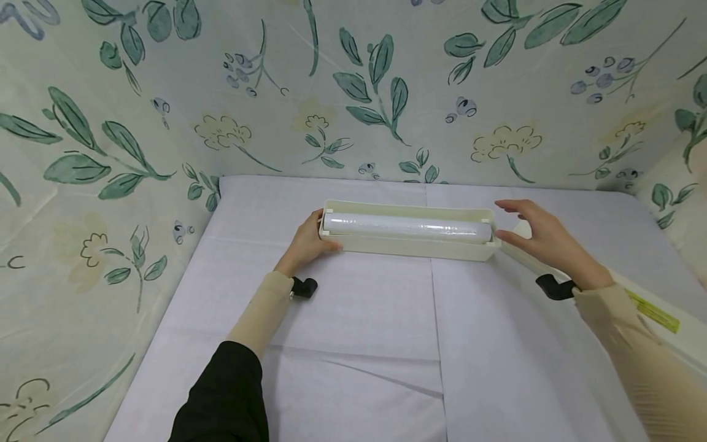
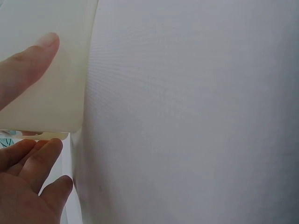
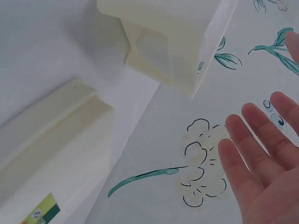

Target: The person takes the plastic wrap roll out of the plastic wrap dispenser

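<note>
A long cream plastic box (image 1: 409,247) lies on the white cloth with its top uncovered. Inside it rests a shiny roll of cling film (image 1: 405,227). My left hand (image 1: 307,242) holds the box's left end; in the left wrist view the thumb (image 2: 35,60) lies against the long wall and the other fingers (image 2: 39,165) are at the end. At the opposite end, my right hand (image 1: 549,239) stands with fingers spread and thumb apart, holding nothing. In the right wrist view its fingers (image 3: 261,149) are clear of the box's end (image 3: 159,51).
A long cream cover-like piece (image 3: 51,144) with a yellow-green label (image 1: 654,312) lies to the right, partly under my right forearm. White cloth (image 1: 353,319) covers the table. Leaf-and-flower patterned fabric (image 1: 381,123) hangs behind it and at both sides.
</note>
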Demonstrator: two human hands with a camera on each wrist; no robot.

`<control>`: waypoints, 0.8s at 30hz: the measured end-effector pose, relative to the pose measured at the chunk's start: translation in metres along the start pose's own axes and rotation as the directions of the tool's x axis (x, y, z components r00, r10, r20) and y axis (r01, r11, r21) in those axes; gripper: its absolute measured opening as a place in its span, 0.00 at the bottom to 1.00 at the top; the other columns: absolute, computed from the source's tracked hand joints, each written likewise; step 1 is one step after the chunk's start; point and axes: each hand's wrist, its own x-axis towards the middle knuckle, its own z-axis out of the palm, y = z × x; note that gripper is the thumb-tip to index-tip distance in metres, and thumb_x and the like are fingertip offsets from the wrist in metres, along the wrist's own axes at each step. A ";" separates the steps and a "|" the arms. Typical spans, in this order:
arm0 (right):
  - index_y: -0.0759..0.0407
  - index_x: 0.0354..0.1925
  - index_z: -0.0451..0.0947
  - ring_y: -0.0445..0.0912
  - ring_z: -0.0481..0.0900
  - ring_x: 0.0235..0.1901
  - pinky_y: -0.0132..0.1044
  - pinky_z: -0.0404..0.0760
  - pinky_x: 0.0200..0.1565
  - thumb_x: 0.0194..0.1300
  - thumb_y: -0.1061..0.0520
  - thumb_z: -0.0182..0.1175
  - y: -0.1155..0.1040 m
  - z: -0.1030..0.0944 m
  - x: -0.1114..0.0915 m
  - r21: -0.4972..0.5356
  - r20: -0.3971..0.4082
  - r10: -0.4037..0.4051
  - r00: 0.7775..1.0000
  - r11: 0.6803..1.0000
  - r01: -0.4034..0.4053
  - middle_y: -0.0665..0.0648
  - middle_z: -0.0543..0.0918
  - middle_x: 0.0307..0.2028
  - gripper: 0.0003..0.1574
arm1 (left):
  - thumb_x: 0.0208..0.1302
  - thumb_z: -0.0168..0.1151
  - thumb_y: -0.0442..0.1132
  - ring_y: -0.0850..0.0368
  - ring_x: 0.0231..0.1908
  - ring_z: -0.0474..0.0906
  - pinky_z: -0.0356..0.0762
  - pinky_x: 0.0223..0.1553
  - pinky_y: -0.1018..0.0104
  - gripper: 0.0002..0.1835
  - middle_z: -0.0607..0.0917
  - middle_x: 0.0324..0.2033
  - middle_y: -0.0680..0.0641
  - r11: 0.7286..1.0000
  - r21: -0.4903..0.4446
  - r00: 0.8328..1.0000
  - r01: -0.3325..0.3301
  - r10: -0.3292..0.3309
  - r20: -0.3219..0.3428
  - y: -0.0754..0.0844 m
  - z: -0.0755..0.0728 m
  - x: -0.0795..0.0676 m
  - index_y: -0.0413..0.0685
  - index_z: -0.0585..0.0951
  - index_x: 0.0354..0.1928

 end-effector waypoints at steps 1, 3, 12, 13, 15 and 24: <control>0.64 0.68 0.60 0.67 0.64 0.56 0.66 0.67 0.50 0.62 0.59 0.65 -0.001 0.000 0.001 0.001 -0.002 -0.006 1.000 1.000 0.006 0.70 0.64 0.63 0.41 | 0.46 0.77 0.35 0.45 0.63 0.65 0.60 0.64 0.55 0.54 0.66 0.65 0.38 1.000 -0.002 1.000 -0.001 0.001 0.001 0.000 0.000 0.000 0.37 0.54 0.71; 0.64 0.67 0.60 0.67 0.64 0.55 0.67 0.67 0.50 0.62 0.59 0.65 -0.004 0.001 0.002 0.004 -0.006 -0.016 1.000 1.000 0.016 0.70 0.65 0.63 0.40 | 0.46 0.77 0.36 0.45 0.63 0.65 0.60 0.64 0.55 0.53 0.66 0.65 0.38 1.000 -0.001 1.000 -0.002 0.002 0.001 0.000 0.000 0.000 0.37 0.54 0.71; 0.63 0.66 0.62 0.67 0.66 0.55 0.66 0.70 0.49 0.63 0.58 0.64 -0.014 0.003 0.008 0.028 -0.002 -0.037 0.999 0.999 0.037 0.68 0.67 0.62 0.37 | 0.46 0.77 0.36 0.44 0.63 0.64 0.59 0.65 0.55 0.53 0.66 0.65 0.38 1.000 0.007 1.000 -0.010 0.010 0.000 0.001 0.000 -0.001 0.37 0.54 0.71; 0.63 0.66 0.63 0.67 0.66 0.56 0.66 0.70 0.50 0.63 0.58 0.64 -0.015 0.004 0.009 0.027 -0.003 -0.044 0.999 0.999 0.044 0.67 0.67 0.62 0.36 | 0.46 0.77 0.36 0.44 0.63 0.64 0.59 0.65 0.55 0.53 0.66 0.65 0.38 1.000 0.009 1.000 -0.010 0.010 0.000 0.001 0.000 -0.001 0.37 0.54 0.71; 0.64 0.65 0.64 0.66 0.66 0.56 0.64 0.70 0.50 0.63 0.59 0.64 -0.016 0.007 0.011 0.024 -0.011 -0.064 0.998 0.998 0.064 0.67 0.68 0.62 0.35 | 0.46 0.78 0.36 0.44 0.63 0.64 0.60 0.65 0.55 0.53 0.66 0.65 0.38 1.000 0.011 1.000 -0.007 0.007 -0.002 0.001 0.000 -0.001 0.37 0.54 0.71; 0.67 0.61 0.68 0.63 0.67 0.57 0.62 0.65 0.56 0.59 0.66 0.65 -0.021 0.020 0.023 0.027 -0.042 -0.166 0.985 0.985 0.168 0.67 0.72 0.58 0.32 | 0.45 0.78 0.36 0.44 0.63 0.65 0.60 0.64 0.54 0.54 0.66 0.65 0.38 1.000 0.004 1.000 -0.007 0.007 0.001 0.000 0.000 0.000 0.37 0.54 0.71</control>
